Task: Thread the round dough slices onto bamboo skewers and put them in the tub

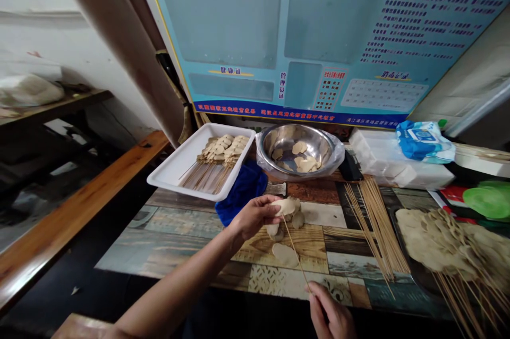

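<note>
My left hand pinches a pale, flat, thin slice over the middle of the table. In my right hand, near the table's front edge, is the lower end of a thin wooden skewer. The skewer's upper end reaches the held slice; whether it has pierced it I cannot tell. Several loose slices lie behind and below my left hand. One oval slice rests flat on the table beside the skewer.
A white tray holds skewered slices at the back left, by a blue cloth. The steel bowl contains more slices. Bare skewers lie to the right, near a dark tray heaped with skewered slices. A wipes pack sits behind.
</note>
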Demonstrator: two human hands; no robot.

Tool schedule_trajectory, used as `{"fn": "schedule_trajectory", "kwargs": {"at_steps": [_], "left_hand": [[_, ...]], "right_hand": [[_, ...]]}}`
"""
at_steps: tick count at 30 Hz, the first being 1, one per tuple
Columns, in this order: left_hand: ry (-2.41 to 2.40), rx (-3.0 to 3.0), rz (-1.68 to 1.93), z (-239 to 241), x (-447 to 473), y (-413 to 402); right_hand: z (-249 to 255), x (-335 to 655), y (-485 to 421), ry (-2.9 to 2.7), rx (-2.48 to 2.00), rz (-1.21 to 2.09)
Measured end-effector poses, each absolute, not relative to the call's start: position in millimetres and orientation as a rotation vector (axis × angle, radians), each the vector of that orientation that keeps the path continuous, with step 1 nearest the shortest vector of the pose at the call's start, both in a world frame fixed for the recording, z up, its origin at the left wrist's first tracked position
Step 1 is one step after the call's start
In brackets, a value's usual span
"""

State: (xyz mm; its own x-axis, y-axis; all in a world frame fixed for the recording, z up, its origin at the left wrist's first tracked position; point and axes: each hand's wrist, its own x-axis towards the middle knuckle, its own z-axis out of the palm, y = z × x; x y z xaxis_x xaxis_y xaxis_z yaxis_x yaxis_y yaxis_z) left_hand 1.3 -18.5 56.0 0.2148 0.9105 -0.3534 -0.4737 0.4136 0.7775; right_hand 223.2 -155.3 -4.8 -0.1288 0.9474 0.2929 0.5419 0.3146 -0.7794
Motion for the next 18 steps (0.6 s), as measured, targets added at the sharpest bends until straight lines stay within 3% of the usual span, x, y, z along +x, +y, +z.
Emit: {"fn": "schedule_trajectory", "kwargs": {"at_steps": [8,18], "left_hand": [[0.814,0.466,0.952,55,7,-27],[1.008,0.756,1.273,55,23,-38]], "right_hand": [[-14,220,-156,-1.729,-1.387,0.598],[-19,212,-165,-1.619,-1.362,0.671]]}}
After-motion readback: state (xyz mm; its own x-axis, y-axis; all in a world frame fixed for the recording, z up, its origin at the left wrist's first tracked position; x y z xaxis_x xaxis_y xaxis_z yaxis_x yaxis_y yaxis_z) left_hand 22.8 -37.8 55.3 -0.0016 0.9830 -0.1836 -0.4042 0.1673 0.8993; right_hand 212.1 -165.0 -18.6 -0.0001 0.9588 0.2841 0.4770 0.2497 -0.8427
